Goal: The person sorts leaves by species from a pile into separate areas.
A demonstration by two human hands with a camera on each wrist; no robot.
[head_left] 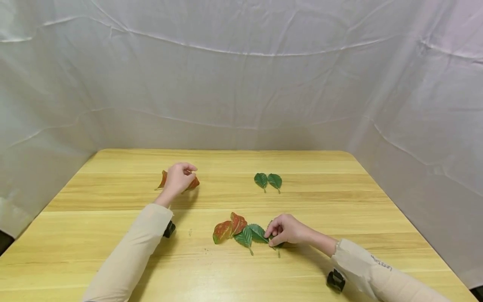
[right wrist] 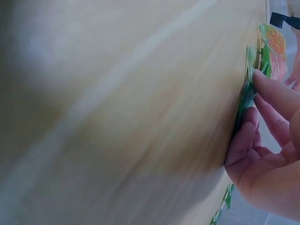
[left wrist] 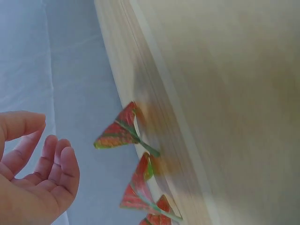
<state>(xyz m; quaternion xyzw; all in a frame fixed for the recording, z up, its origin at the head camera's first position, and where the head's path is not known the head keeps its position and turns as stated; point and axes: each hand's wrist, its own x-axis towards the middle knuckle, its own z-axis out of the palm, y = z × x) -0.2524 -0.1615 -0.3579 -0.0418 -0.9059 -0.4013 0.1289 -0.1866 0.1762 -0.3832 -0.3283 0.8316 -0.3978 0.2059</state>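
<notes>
My left hand (head_left: 179,180) hovers over red leaves (head_left: 194,183) at the table's back left. Its thumb and index finger stand apart, holding nothing. The left wrist view shows three red leaves with green stems, the nearest leaf (left wrist: 117,131) clear of the fingers. At front centre, my right hand (head_left: 288,230) pinches a green leaf (right wrist: 246,93) low against the tabletop, partly hidden by the fingers. Left of it lie two toothed green leaves (head_left: 244,237), overlapping at their edges, and then two red-and-green leaves (head_left: 222,230) in the same row.
Two more green leaves (head_left: 275,181) lie side by side at the back, right of centre. The wooden table (head_left: 320,201) has pale cloth walls (head_left: 234,84) behind and at both sides. A dark device (head_left: 336,280) sits under each sleeved wrist.
</notes>
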